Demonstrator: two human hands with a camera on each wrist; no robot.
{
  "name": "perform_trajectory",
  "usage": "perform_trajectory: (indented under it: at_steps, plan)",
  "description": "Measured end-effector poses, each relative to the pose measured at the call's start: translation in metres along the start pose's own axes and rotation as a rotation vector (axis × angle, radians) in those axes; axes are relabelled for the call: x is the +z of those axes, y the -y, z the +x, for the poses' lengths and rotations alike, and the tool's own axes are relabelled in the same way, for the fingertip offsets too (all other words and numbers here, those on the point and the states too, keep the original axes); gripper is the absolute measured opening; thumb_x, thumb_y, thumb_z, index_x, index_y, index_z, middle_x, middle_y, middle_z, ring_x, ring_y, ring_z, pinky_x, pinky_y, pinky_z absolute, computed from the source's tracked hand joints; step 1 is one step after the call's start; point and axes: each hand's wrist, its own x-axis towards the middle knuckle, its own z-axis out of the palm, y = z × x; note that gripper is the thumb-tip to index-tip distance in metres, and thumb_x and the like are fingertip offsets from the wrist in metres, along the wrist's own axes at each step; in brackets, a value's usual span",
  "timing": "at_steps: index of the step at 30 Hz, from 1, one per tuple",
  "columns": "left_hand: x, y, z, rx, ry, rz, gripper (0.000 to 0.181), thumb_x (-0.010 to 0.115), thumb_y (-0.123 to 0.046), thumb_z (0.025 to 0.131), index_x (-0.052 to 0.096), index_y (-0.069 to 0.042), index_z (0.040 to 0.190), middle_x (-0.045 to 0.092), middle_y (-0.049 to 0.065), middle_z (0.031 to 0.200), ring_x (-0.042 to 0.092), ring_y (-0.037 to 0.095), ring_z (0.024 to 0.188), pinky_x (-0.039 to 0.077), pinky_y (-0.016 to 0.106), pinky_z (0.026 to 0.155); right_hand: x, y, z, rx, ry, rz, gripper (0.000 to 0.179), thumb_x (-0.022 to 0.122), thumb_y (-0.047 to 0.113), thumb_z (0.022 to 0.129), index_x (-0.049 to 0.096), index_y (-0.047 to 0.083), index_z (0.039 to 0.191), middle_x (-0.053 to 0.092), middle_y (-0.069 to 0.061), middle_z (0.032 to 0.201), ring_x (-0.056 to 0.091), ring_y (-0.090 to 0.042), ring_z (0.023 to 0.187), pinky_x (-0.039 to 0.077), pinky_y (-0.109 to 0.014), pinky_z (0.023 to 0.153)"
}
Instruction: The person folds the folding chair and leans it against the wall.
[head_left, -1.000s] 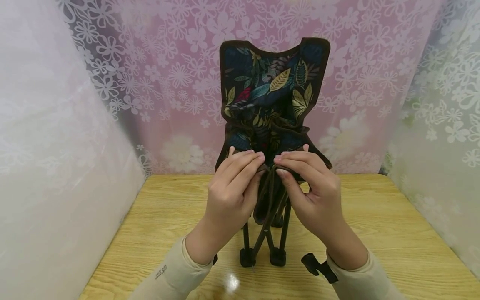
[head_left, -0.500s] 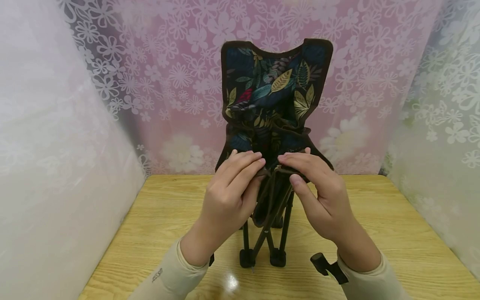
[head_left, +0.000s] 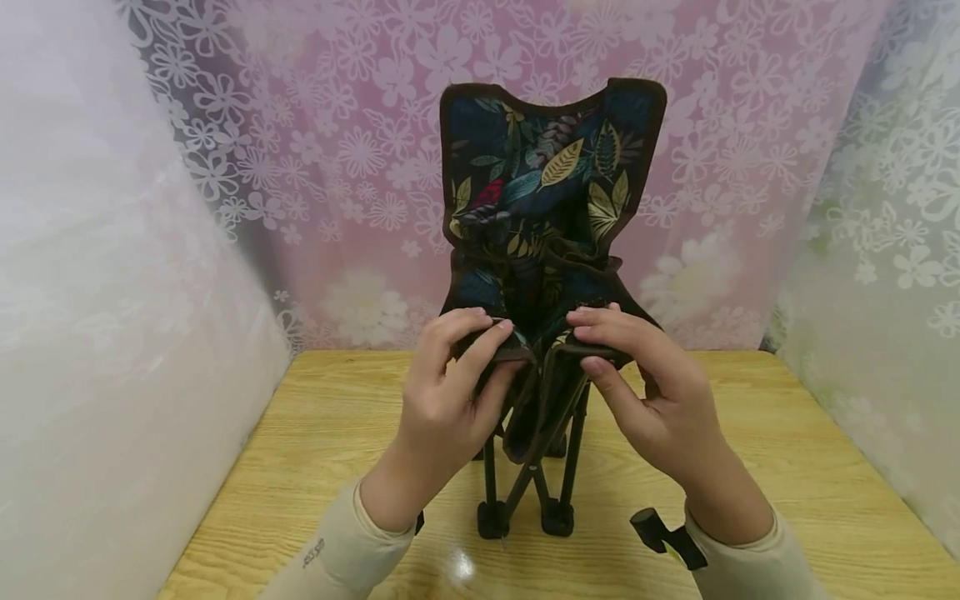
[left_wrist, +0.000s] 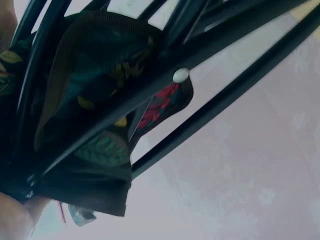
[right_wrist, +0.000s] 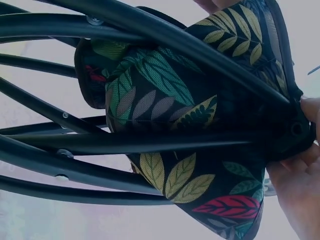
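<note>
A small folding chair [head_left: 551, 179] with dark, leaf-patterned fabric and brown edging stands partly folded on the table in the head view. My left hand [head_left: 453, 400] pinches its front left seat corner, fingers on top and thumb below. At the front right corner, my right hand [head_left: 660, 400] holds the fabric edge the same way. Between both hands the seat cloth sags in a deep fold. Crossed black tubes [left_wrist: 105, 115] and the underside of the cloth fill much of the left wrist view. From the right wrist, a black corner joint [right_wrist: 295, 129] shows against my fingers.
The wood-grain table [head_left: 322, 467] carries the chair's black feet [head_left: 557, 518]. A pink flowered curtain [head_left: 352, 167] hangs close behind, with pale sheets at the left [head_left: 135, 292] and right [head_left: 885, 275]. A black strap piece [head_left: 663, 535] sits at my right cuff.
My hands have drawn apart, the right one moving rightward and the left slightly leftward. The chair's front corners stand farther from each other, and the gap in the seat cloth is wider.
</note>
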Motion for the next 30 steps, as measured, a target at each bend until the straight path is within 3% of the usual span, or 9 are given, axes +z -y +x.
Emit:
perform_trajectory:
  at_steps: [4,7,19,21,25,30]
  plan:
    - [-0.005,0.0,0.002,0.047,0.016,0.025,0.028,0.069,-0.016,0.104,0.074,0.006,0.121,0.067,0.023,0.116,0.068,0.037,0.11,0.062,0.045,0.1,0.0,-0.003,0.004,-0.064,-0.064,0.201,0.032,0.077,0.005,0.096,0.071,-0.021,0.112,0.076,-0.019,0.128,0.071,-0.025,0.127,0.049,-0.038,0.119]
    - [-0.009,0.0,0.005,0.064,0.036,0.016,0.028,0.068,-0.014,0.103,0.074,0.006,0.122,0.069,0.023,0.116,0.07,0.038,0.11,0.062,0.045,0.1,0.001,-0.002,0.007,-0.082,-0.091,0.272,0.031,0.079,0.002,0.093,0.071,-0.023,0.111,0.076,-0.02,0.126,0.072,-0.026,0.126,0.05,-0.038,0.119]
    - [-0.016,0.002,0.003,0.085,0.05,-0.014,0.026,0.071,-0.007,0.098,0.075,0.005,0.121,0.073,0.023,0.117,0.074,0.039,0.111,0.062,0.046,0.101,0.003,-0.004,0.0,-0.092,-0.171,0.24,0.032,0.084,0.003,0.09,0.073,-0.023,0.105,0.078,-0.021,0.119,0.075,-0.025,0.12,0.056,-0.032,0.11]
    - [-0.018,0.003,0.002,0.087,0.061,-0.013,0.026,0.071,-0.007,0.098,0.075,0.005,0.121,0.073,0.024,0.118,0.074,0.039,0.111,0.062,0.045,0.101,0.001,-0.003,0.001,-0.105,-0.146,0.19,0.031,0.081,0.005,0.093,0.073,-0.022,0.106,0.078,-0.02,0.121,0.074,-0.024,0.121,0.056,-0.032,0.11]
    - [-0.022,0.004,0.002,0.09,0.099,-0.016,0.027,0.072,-0.008,0.1,0.075,0.005,0.123,0.073,0.024,0.12,0.073,0.041,0.113,0.061,0.045,0.103,-0.013,-0.001,0.002,-0.11,-0.015,0.126,0.033,0.075,0.009,0.1,0.072,-0.02,0.115,0.075,-0.018,0.131,0.07,-0.022,0.13,0.052,-0.03,0.114]
    - [-0.028,0.007,0.0,0.086,0.142,-0.02,0.03,0.073,-0.011,0.101,0.073,0.005,0.127,0.072,0.024,0.124,0.072,0.039,0.118,0.06,0.043,0.105,-0.023,0.002,0.005,-0.11,0.098,0.152,0.039,0.075,0.009,0.1,0.067,-0.021,0.123,0.07,-0.021,0.139,0.065,-0.023,0.137,0.05,-0.028,0.116]
